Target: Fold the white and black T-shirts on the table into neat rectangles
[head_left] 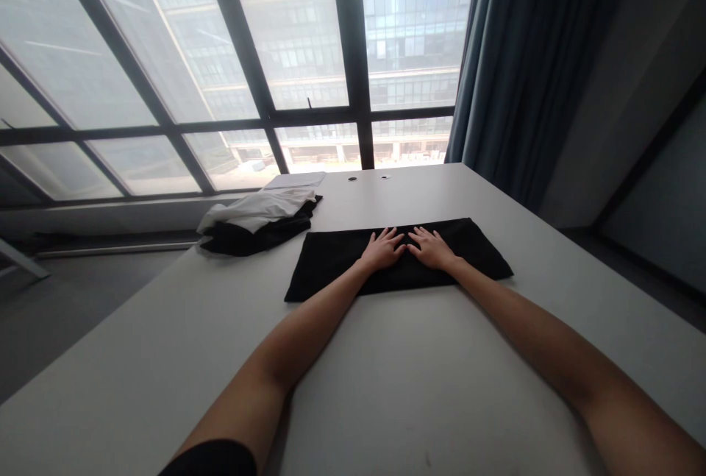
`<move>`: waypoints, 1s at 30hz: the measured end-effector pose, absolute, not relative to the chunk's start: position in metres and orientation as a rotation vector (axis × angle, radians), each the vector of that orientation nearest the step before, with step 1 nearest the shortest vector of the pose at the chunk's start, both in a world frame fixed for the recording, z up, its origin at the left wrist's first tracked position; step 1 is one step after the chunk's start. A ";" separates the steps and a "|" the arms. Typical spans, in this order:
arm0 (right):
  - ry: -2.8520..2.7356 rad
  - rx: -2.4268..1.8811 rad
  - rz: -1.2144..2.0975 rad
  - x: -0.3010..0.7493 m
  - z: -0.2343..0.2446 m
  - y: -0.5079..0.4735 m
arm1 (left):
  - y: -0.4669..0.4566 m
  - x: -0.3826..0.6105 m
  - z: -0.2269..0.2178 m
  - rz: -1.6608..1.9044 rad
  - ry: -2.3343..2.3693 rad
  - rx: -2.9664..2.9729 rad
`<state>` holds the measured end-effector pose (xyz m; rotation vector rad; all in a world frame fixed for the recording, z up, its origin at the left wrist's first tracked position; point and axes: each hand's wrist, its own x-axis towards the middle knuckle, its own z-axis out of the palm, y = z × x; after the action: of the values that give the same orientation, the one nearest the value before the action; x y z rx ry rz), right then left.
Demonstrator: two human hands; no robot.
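Observation:
A black folded cloth (pixel 331 263), probably a garment, lies flat on the white table (pixel 419 358) as a long rectangle. My left hand (pixel 382 249) rests palm down on its middle with the fingers spread. Just to the right, my right hand (pixel 430 247) also lies flat on the cloth, fingers apart. The two hands are close together, thumbs pointing toward each other. Neither hand grips the cloth. What part of it lies under the palms is hidden.
A loose pile of white cloth (pixel 259 209) and black cloth (pixel 248 239) sits at the table's left edge. Behind it is a flat pale sheet (pixel 295 179). Two small round fittings, one dark (pixel 351 179), are near the far edge. A blue curtain (pixel 512 79) hangs at right.

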<state>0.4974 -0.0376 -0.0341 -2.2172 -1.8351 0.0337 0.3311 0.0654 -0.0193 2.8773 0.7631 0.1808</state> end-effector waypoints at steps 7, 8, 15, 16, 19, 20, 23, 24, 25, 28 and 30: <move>-1.833 -2.225 0.045 0.498 -0.034 -0.038 | 0.065 0.331 -0.019 0.169 0.771 2.879; -1.833 -2.222 0.044 0.497 -0.034 -0.038 | 0.065 0.331 -0.019 0.168 0.772 2.879; -1.769 -2.215 0.054 0.499 -0.028 -0.039 | 0.066 0.332 -0.021 0.172 0.778 2.877; -1.730 -2.223 0.021 0.503 -0.027 -0.040 | 0.066 0.332 -0.021 0.173 0.780 2.875; -1.596 -2.288 -0.105 0.523 -0.025 -0.043 | 0.066 0.332 -0.021 0.176 0.784 2.868; -1.564 -2.324 -0.118 0.532 -0.025 -0.045 | 0.066 0.332 -0.020 0.177 0.783 2.867; -1.538 -2.424 -0.055 0.553 -0.029 -0.049 | 0.065 0.332 -0.019 0.177 0.778 2.863; -1.544 -2.440 -0.030 0.557 -0.031 -0.050 | 0.064 0.331 -0.019 0.176 0.777 2.862; -1.548 -2.448 -0.019 0.559 -0.033 -0.050 | 0.064 0.331 -0.019 0.174 0.777 2.862; -1.532 -2.452 -0.043 0.560 -0.037 -0.048 | 0.063 0.331 -0.018 0.167 0.780 2.863; -1.523 -2.452 -0.053 0.559 -0.038 -0.047 | 0.064 0.331 -0.018 0.163 0.782 2.864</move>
<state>0.5585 -0.0475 -0.0381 -2.4517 -1.5230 -0.0529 0.3305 0.0636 -0.0178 2.8643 0.7816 0.1627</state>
